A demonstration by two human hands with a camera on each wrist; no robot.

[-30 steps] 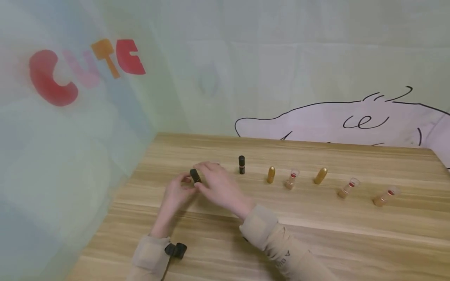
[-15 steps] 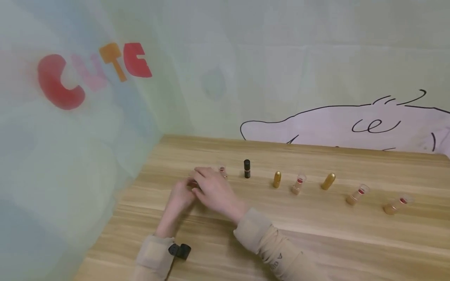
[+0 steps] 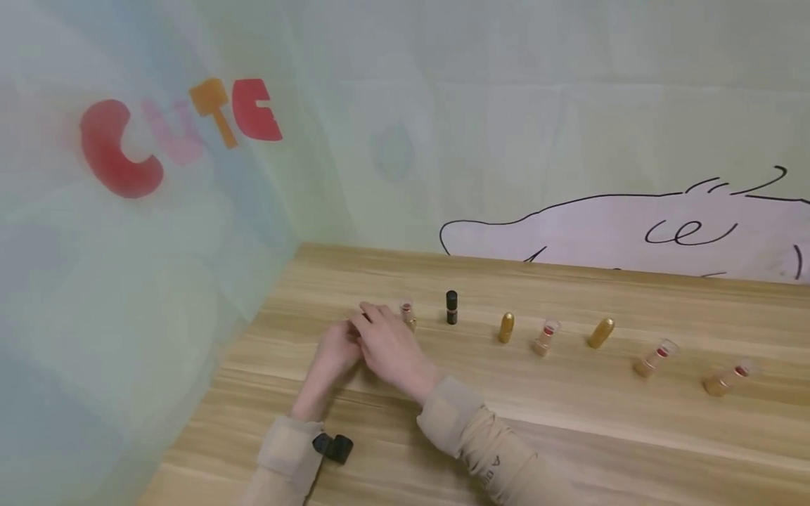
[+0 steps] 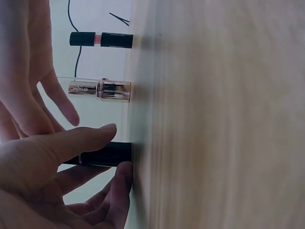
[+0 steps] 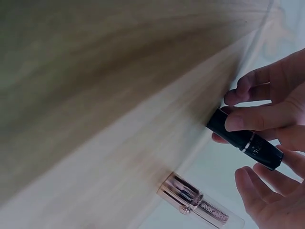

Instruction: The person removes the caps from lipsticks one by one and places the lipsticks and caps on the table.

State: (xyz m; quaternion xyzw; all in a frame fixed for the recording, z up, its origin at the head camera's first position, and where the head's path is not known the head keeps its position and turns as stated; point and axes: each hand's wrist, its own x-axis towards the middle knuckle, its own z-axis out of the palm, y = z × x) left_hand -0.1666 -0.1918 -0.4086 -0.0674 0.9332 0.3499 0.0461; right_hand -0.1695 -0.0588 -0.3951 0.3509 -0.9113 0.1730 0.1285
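My left hand (image 3: 337, 349) pinches a black lipstick tube (image 4: 119, 154) low down between thumb and fingers; the tube stands upright with its base at the tabletop. In the right wrist view a silver band circles its middle. Around the tube's upper end arches my right hand (image 3: 394, 351), its thumb held apart from the tube and its fingertips close to the top. From the head view both hands hide this tube. Just right of the right hand's fingers stands a rose-gold lipstick with a clear cap (image 3: 408, 316).
Further right in the row stand another black lipstick (image 3: 451, 308), two gold bullet-shaped tubes, the nearer one (image 3: 506, 328) upright, and several clear-capped lipsticks such as the rightmost (image 3: 726, 380). A printed cloth wall (image 3: 367, 190) borders the wooden table (image 3: 569, 436) behind and at left.
The black tube, seen tilted between the hands one second ago, is now down at the tabletop. Both hands have closed in around it, and the head view has shifted slightly.
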